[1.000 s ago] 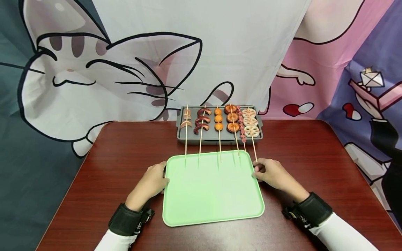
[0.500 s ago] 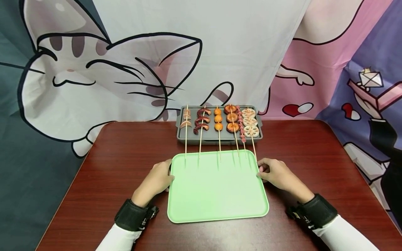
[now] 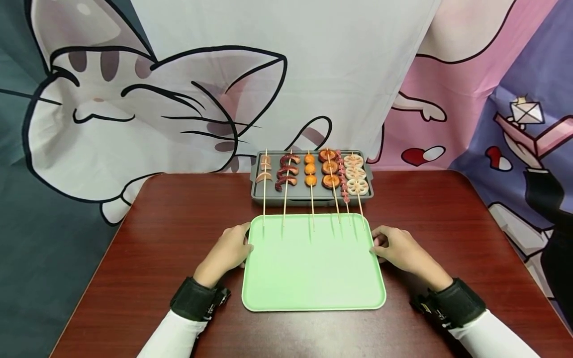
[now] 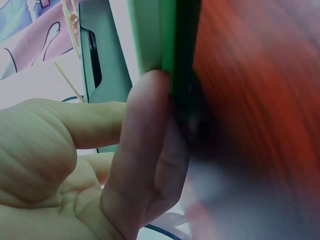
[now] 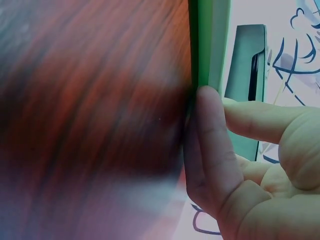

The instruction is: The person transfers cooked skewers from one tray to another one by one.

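A light green rectangular tray lies low over the table in front of me, its far edge beneath the skewer stick ends. At its left edge my left hand pinches the rim, thumb on top and fingers under it; the left wrist view shows the fingers against the tray's side. My right hand grips the right edge the same way, its fingers touching the rim in the right wrist view. Behind the tray stands a grey grill pan with several food skewers, among them lotus root slices and orange balls.
The reddish-brown wooden table extends to both sides. A printed cloth backdrop hangs right behind the table's far edge. Thin skewer sticks jut from the pan toward me, over the tray's far edge.
Both hands have shifted the tray to the right and slightly away from me, and it now lies straighter. The left hand moved more than the right. The pan and skewers stayed put.
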`<state>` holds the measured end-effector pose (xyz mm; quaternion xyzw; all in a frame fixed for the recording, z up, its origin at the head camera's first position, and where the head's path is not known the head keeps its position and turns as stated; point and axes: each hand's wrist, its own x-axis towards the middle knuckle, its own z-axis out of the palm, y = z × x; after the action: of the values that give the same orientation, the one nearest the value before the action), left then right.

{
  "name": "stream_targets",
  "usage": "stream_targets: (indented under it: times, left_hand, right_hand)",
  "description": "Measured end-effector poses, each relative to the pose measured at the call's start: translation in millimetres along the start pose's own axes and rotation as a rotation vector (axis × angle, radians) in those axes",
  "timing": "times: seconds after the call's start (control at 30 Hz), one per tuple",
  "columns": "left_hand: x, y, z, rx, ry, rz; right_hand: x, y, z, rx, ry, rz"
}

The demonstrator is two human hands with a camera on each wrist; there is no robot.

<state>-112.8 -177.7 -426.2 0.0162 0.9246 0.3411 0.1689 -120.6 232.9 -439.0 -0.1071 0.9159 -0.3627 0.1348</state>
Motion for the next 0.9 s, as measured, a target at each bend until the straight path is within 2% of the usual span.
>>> stream_targets:
  times: [0.53, 0.9]
  left_hand:
    - [7.8, 0.1, -1.6, -0.025, -0.001, -0.012]
    - [-0.4, 1.3, -2.2, -0.051, -0.058, -0.033]
  right_hand:
    - [2.2, 0.4, -1.8, 0.034, -0.017, 0.035]
    - [0.6, 2.0, -0.4, 0.049, -0.009, 0.048]
